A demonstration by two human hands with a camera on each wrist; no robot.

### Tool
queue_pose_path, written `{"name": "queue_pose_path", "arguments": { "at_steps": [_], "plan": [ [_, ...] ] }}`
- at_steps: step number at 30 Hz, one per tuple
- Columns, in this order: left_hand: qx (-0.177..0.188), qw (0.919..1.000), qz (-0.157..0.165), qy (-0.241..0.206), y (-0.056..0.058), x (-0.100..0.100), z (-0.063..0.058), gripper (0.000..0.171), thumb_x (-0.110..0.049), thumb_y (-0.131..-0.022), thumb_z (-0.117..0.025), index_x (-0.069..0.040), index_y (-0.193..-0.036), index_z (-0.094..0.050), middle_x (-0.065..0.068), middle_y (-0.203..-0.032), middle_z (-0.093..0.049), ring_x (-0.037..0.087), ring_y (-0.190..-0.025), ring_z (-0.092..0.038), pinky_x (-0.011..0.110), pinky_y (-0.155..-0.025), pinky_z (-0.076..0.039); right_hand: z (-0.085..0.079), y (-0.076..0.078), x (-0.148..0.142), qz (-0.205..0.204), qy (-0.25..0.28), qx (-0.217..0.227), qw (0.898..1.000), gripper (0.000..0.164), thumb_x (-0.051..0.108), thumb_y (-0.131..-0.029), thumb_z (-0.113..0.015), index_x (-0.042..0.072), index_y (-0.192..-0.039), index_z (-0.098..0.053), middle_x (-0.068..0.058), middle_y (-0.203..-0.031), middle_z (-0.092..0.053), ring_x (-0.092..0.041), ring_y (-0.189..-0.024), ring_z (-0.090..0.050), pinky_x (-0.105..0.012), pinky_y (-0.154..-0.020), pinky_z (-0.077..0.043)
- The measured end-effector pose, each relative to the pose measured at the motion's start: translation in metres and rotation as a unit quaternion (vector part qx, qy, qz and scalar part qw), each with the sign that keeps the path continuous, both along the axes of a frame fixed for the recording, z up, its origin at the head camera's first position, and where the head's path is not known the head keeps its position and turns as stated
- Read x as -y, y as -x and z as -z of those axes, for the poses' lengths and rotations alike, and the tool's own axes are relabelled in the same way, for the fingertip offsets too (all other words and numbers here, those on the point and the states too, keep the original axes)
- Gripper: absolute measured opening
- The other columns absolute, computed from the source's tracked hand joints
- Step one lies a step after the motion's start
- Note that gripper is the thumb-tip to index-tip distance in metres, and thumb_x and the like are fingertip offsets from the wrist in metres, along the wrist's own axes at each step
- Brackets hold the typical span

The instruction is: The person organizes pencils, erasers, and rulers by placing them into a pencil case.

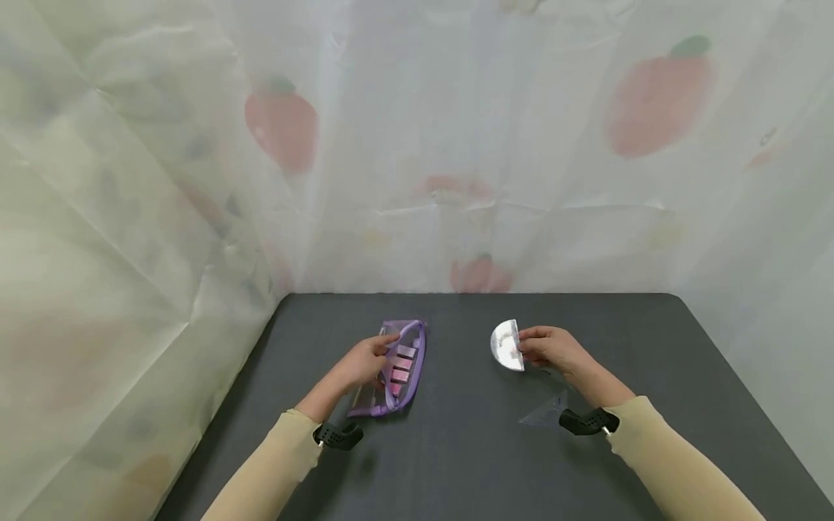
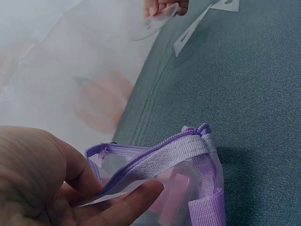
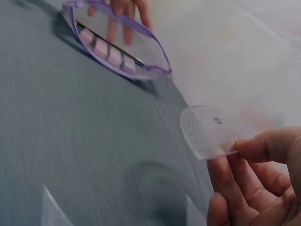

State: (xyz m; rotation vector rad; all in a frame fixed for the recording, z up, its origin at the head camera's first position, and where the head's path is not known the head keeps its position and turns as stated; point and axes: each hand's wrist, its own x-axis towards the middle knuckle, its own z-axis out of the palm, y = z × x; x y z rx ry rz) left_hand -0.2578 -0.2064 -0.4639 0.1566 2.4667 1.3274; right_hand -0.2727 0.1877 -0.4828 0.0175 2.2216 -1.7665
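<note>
A clear pencil case [image 1: 417,376] with purple zip edging lies at the left of the table, its mouth spread. My left hand [image 1: 365,362] grips one zip edge between thumb and fingers. Several pink blocks [image 3: 107,52] sit in a row inside the case, beside a thin dark stick [image 3: 110,42]. My right hand [image 1: 554,352] pinches a clear half-round protractor [image 1: 504,346] by its straight side, raised over the table. Printed scale marks show on the protractor in the right wrist view.
Two clear set squares rest on the dark table [image 1: 456,463] near my right wrist; one set square [image 2: 190,32] shows in the left wrist view with the other set square [image 2: 226,4] beyond it. A fruit-patterned sheet [image 1: 391,145] hangs behind and at the sides.
</note>
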Motion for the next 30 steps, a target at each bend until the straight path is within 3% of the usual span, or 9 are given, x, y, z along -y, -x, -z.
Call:
{"name": "queue_pose_path", "arguments": {
  "at_steps": [8,15,30],
  "plan": [
    [-0.007,1.0000,-0.002,-0.002,-0.004,0.000,-0.001,0.058,0.003,-0.102,-0.045,-0.013,-0.158,-0.043,0.032,-0.151,-0.043,0.014,-0.049,-0.039,0.051,-0.065,-0.060,0.009,0.007,0.047,0.002,0.028,0.023,0.999,0.037,0.013,-0.093,-0.074,-0.004,-0.125,-0.067,-0.010,-0.095,-0.073,-0.018,-0.080,-0.069,-0.032,-0.070,-0.055],
    [-0.006,1.0000,-0.005,0.002,-0.004,0.000,-0.001,0.058,0.003,-0.102,-0.045,-0.014,-0.158,-0.043,0.032,-0.151,-0.043,0.015,-0.049,-0.039,0.049,-0.063,-0.060,0.012,0.014,0.080,-0.016,0.052,0.025,0.998,0.035,0.012,-0.092,-0.075,-0.002,-0.123,-0.069,-0.006,-0.090,-0.074,-0.018,-0.079,-0.071,-0.032,-0.070,-0.054],
    [0.000,1.0000,-0.004,-0.003,-0.001,-0.003,-0.004,0.058,0.000,-0.103,-0.046,-0.016,-0.158,-0.042,0.031,-0.154,-0.040,0.015,-0.049,-0.041,0.048,-0.066,-0.061,0.017,0.023,0.131,-0.035,0.088,0.036,0.995,0.043,0.009,-0.092,-0.075,0.004,-0.134,-0.065,-0.009,-0.090,-0.077,-0.016,-0.076,-0.074,-0.031,-0.064,-0.054]
  ]
}}
